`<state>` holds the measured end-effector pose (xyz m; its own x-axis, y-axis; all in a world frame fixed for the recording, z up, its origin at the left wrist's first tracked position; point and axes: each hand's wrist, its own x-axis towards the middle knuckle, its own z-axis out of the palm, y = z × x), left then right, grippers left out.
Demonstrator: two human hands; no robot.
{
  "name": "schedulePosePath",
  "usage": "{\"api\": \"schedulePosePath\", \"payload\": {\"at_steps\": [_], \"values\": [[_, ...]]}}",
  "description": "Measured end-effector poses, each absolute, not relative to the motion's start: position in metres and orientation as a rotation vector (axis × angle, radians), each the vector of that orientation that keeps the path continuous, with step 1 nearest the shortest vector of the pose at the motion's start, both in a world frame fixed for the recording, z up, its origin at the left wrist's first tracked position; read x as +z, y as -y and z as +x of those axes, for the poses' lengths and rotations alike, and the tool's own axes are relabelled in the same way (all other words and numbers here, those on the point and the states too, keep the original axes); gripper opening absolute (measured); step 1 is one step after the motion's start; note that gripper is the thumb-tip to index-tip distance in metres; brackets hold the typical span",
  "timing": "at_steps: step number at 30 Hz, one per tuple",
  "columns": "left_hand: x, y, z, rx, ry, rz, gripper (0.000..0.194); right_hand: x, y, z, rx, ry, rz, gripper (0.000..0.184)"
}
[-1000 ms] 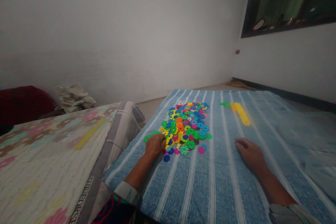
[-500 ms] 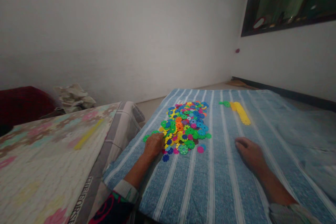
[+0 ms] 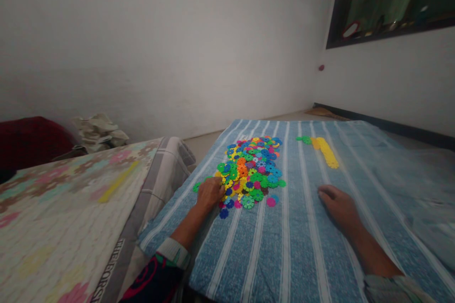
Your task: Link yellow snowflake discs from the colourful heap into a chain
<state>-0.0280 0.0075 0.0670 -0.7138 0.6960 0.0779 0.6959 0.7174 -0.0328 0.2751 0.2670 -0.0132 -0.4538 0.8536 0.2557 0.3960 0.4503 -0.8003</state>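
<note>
A pile of multicoloured plastic snowflake discs [image 3: 250,170] lies on a blue striped cloth [image 3: 302,246]. At its left edge, my left hand [image 3: 210,193] is closed, fingertips touching the yellow and green discs there. Whatever it pinches is hidden by the fingers. My right hand [image 3: 339,206] rests on the cloth to the right of the pile, fingers curled in and nothing visible in them. Beyond it lies a row of joined yellow discs [image 3: 327,153], with an orange part and green discs [image 3: 304,139] at its far end.
On the left, a bed or table with a floral quilted cover [image 3: 53,218] carries a yellow strip [image 3: 119,181]. Crumpled clear plastic [image 3: 426,199] lies along the right side. A pale wall [image 3: 177,57] stands behind, with a dark-framed window [image 3: 387,0] at upper right.
My left hand has shifted very slightly at the pile's left edge, still closed. My right hand stays in place.
</note>
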Motion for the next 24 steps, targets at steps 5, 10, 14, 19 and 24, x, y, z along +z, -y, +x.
{"api": "schedulePosePath", "payload": {"at_steps": [5, 10, 14, 19, 24], "values": [[0.063, -0.015, -0.027, 0.032, 2.832, -1.128, 0.019, -0.013, -0.268, 0.275, 0.882, 2.039, -1.031, 0.038], [0.064, -0.018, -0.030, 0.036, 2.840, -1.120, 0.024, -0.011, -0.267, 0.275, 0.873, 2.058, -1.053, 0.040], [0.068, -0.023, -0.033, 0.020, 2.844, -1.089, 0.027, -0.010, -0.266, 0.275, 0.879, 2.057, -1.042, 0.041], [0.070, -0.033, -0.034, 0.014, 2.851, -1.072, 0.028, -0.014, -0.268, 0.275, 0.888, 2.051, -1.035, 0.039], [0.069, -0.037, -0.034, 0.015, 2.871, -1.043, 0.027, -0.016, -0.268, 0.274, 0.884, 2.043, -1.038, 0.039]]}}
